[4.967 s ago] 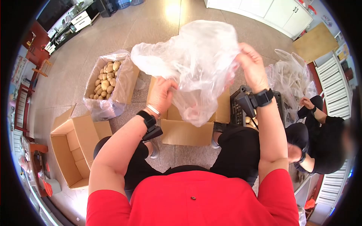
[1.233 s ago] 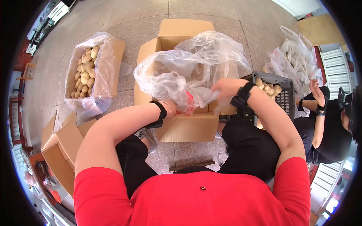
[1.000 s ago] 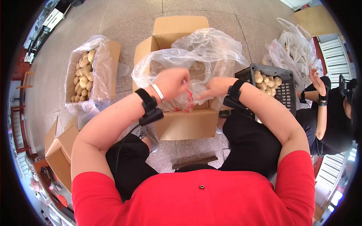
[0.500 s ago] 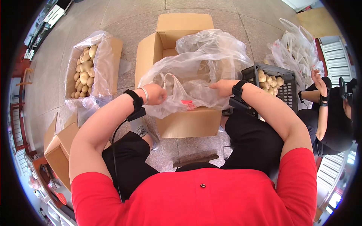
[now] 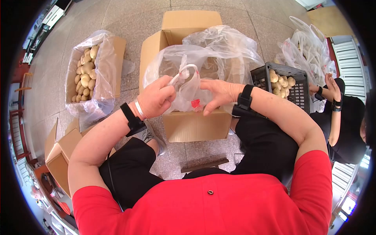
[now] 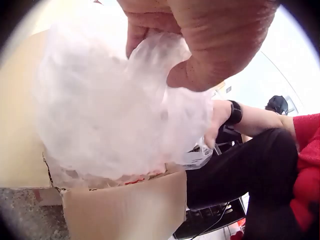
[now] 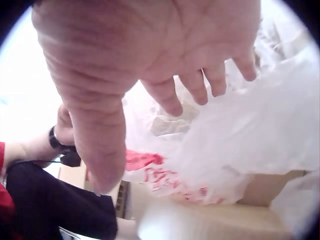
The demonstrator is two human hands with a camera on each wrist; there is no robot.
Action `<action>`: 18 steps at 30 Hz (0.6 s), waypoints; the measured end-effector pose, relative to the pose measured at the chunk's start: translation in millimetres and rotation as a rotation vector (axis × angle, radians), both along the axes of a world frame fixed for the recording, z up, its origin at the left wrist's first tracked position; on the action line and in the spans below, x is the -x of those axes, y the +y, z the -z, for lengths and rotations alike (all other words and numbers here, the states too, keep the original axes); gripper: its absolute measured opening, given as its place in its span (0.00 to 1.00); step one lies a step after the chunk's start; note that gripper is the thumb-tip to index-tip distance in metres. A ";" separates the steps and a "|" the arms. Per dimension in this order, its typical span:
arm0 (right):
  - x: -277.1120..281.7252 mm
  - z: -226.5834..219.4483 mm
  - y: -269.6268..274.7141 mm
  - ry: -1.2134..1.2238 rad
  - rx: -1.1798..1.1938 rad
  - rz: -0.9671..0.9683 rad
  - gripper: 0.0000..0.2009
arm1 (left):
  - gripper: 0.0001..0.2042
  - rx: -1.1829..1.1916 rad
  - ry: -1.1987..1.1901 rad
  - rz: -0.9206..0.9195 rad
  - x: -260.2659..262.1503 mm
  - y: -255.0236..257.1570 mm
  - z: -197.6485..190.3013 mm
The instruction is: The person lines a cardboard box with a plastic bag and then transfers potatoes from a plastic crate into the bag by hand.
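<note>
Plastic bag (image 5: 189, 95): head view, it's spread in and over your open cardboard box (image 5: 197, 127).
Left hand (image 6: 205, 37): left wrist view, you're gripping bunched-up plastic.
Right hand (image 7: 150, 50): right wrist view, yours is open, fingers apart, near the red print (image 7: 167, 184).

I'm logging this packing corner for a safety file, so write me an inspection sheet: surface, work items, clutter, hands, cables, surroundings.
Surface: speckled floor with visible seams.
Work items: clear plastic with red print, lying in and over an open cardboard box.
Clutter: potatoes in a plastic-lined box at left; tilted open carton below it; black crate holding more potatoes at right; heaped plastic bags beyond it.
Hands: left hand pinches the plastic; right hand is open beside it, fingers spread.
Cables: thin dark cable over the left thigh; its far end cannot be traced.
Surroundings: another person in dark clothes, close by the crate.
</note>
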State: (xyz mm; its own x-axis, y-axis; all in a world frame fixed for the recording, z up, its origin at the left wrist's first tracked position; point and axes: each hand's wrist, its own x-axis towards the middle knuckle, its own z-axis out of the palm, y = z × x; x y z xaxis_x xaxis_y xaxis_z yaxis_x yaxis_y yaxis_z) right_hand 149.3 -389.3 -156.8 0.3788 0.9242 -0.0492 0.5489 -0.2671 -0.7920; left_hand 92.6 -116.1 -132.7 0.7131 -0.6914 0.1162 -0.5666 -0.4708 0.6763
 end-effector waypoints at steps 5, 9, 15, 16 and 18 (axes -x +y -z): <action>3.0 -7.8 14.3 0.564 0.094 0.010 0.21 | 0.12 0.090 -0.286 -0.098 0.7 -8.9 -14.7; -13.3 -6.1 1.7 0.629 -0.115 0.454 0.09 | 0.20 0.027 -0.341 -0.118 -0.2 -3.4 -33.2; -56.7 -31.3 -39.4 0.480 -0.362 0.880 0.09 | 0.44 0.303 0.019 -0.522 -9.6 19.8 -41.8; -59.6 -36.3 -43.7 0.481 -0.361 0.880 0.09 | 0.42 0.272 -0.015 -0.551 -12.9 21.8 -45.5; -62.8 -44.9 -51.2 0.494 -0.316 0.795 0.10 | 0.39 0.123 -0.016 -0.524 -18.5 36.2 -54.1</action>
State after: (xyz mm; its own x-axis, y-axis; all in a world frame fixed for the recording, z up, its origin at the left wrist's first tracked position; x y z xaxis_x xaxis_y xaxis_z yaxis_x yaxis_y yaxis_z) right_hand 212.1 -440.5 -111.9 0.8984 0.4076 -0.1635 -0.1101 -0.1513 -0.9823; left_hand 111.1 -79.9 -78.6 0.9563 -0.2241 0.1877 -0.2879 -0.6114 0.7371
